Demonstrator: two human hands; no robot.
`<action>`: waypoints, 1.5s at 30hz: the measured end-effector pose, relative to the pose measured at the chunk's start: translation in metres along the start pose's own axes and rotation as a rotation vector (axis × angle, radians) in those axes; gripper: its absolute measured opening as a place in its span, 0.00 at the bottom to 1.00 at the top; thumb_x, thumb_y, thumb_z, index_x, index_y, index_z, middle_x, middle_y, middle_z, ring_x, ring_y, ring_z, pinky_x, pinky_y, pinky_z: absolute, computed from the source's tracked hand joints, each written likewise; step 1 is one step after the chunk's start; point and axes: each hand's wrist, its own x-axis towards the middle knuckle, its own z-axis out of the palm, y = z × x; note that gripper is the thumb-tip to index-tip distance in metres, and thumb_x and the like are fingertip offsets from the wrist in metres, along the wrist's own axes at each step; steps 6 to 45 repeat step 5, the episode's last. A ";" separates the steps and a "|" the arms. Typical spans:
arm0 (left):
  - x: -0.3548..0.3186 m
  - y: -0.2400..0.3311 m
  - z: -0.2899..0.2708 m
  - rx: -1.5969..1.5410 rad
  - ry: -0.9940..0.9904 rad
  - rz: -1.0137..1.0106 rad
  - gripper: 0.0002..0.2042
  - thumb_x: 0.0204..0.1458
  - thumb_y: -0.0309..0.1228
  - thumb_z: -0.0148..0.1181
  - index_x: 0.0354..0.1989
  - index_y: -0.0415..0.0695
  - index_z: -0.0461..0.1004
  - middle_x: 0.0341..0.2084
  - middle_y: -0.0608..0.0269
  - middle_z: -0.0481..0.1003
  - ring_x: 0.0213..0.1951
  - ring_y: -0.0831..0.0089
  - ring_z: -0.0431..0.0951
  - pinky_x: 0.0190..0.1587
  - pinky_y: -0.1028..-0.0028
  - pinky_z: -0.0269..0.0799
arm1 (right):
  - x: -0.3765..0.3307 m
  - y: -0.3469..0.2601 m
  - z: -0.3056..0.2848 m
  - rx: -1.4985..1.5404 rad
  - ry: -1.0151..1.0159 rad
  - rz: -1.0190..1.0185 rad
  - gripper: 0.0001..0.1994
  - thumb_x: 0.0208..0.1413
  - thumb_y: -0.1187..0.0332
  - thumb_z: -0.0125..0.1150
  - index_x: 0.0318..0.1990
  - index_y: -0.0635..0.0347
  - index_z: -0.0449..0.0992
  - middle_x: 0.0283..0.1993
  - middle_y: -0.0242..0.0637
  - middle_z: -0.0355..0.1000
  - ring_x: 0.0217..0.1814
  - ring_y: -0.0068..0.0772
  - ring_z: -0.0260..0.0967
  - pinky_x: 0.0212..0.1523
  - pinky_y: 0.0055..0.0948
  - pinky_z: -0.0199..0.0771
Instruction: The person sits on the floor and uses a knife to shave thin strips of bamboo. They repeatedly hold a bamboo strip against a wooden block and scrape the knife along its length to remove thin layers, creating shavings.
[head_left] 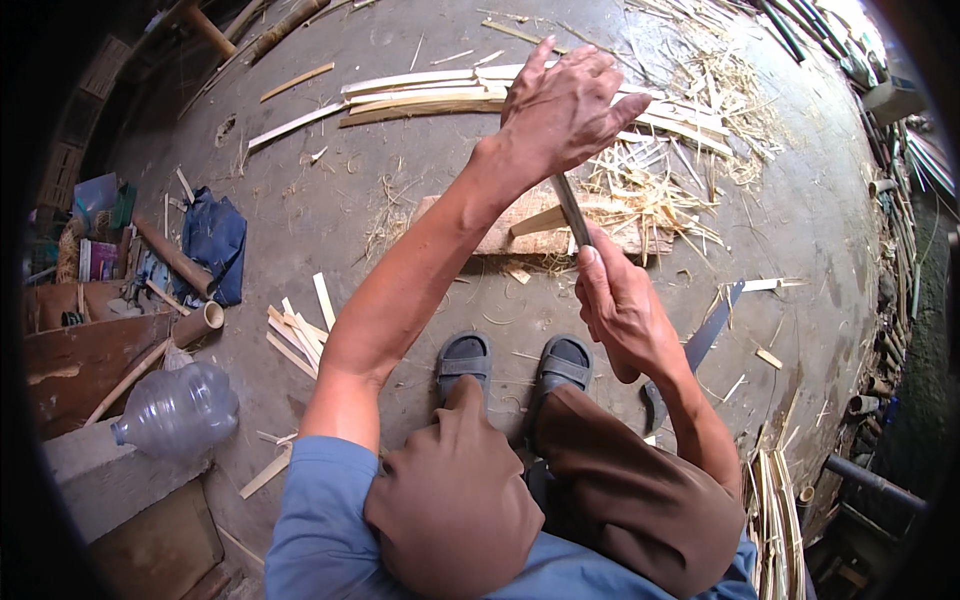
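Observation:
My right hand [618,312] is shut on the handle of a knife [571,208], whose dark narrow blade points up and away from me. The blade stands against a pale piece of bamboo [538,219] that rests on a wooden block [500,238] on the concrete floor. My left hand [560,108] hovers palm down over the top end of the blade, fingers extended and apart; what is under the palm is hidden. My knees and grey sandals [465,355] are just below the block.
A second long blade [704,338] lies on the floor to the right. Long split bamboo strips [420,92] lie beyond the block, with shavings [665,195] beside them. Short strips [298,332], bamboo tubes [200,322], a blue cloth [215,240] and a plastic bottle [180,408] are on the left.

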 end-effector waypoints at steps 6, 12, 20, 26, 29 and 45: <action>0.011 0.006 -0.009 -0.092 0.038 -0.033 0.31 0.64 0.59 0.39 0.54 0.45 0.77 0.58 0.54 0.73 0.64 0.61 0.68 0.71 0.49 0.49 | 0.002 -0.006 -0.007 -0.046 -0.042 0.034 0.22 0.72 0.61 0.39 0.69 0.56 0.55 0.30 0.62 0.71 0.35 0.65 0.72 0.41 0.53 0.66; 0.011 0.006 -0.009 -0.092 0.038 -0.033 0.31 0.64 0.59 0.39 0.54 0.45 0.77 0.58 0.54 0.73 0.64 0.61 0.68 0.71 0.49 0.49 | 0.002 -0.006 -0.007 -0.046 -0.042 0.034 0.22 0.72 0.61 0.39 0.69 0.56 0.55 0.30 0.62 0.71 0.35 0.65 0.72 0.41 0.53 0.66; 0.011 0.006 -0.009 -0.092 0.038 -0.033 0.31 0.64 0.59 0.39 0.54 0.45 0.77 0.58 0.54 0.73 0.64 0.61 0.68 0.71 0.49 0.49 | 0.002 -0.006 -0.007 -0.046 -0.042 0.034 0.22 0.72 0.61 0.39 0.69 0.56 0.55 0.30 0.62 0.71 0.35 0.65 0.72 0.41 0.53 0.66; 0.011 0.006 -0.009 -0.092 0.038 -0.033 0.31 0.64 0.59 0.39 0.54 0.45 0.77 0.58 0.54 0.73 0.64 0.61 0.68 0.71 0.49 0.49 | 0.002 -0.006 -0.007 -0.046 -0.042 0.034 0.22 0.72 0.61 0.39 0.69 0.56 0.55 0.30 0.62 0.71 0.35 0.65 0.72 0.41 0.53 0.66; 0.011 0.006 -0.009 -0.092 0.038 -0.033 0.31 0.64 0.59 0.39 0.54 0.45 0.77 0.58 0.54 0.73 0.64 0.61 0.68 0.71 0.49 0.49 | 0.002 -0.006 -0.007 -0.046 -0.042 0.034 0.22 0.72 0.61 0.39 0.69 0.56 0.55 0.30 0.62 0.71 0.35 0.65 0.72 0.41 0.53 0.66; 0.011 0.006 -0.009 -0.092 0.038 -0.033 0.31 0.64 0.59 0.39 0.54 0.45 0.77 0.58 0.54 0.73 0.64 0.61 0.68 0.71 0.49 0.49 | 0.002 -0.006 -0.007 -0.046 -0.042 0.034 0.22 0.72 0.61 0.39 0.69 0.56 0.55 0.30 0.62 0.71 0.35 0.65 0.72 0.41 0.53 0.66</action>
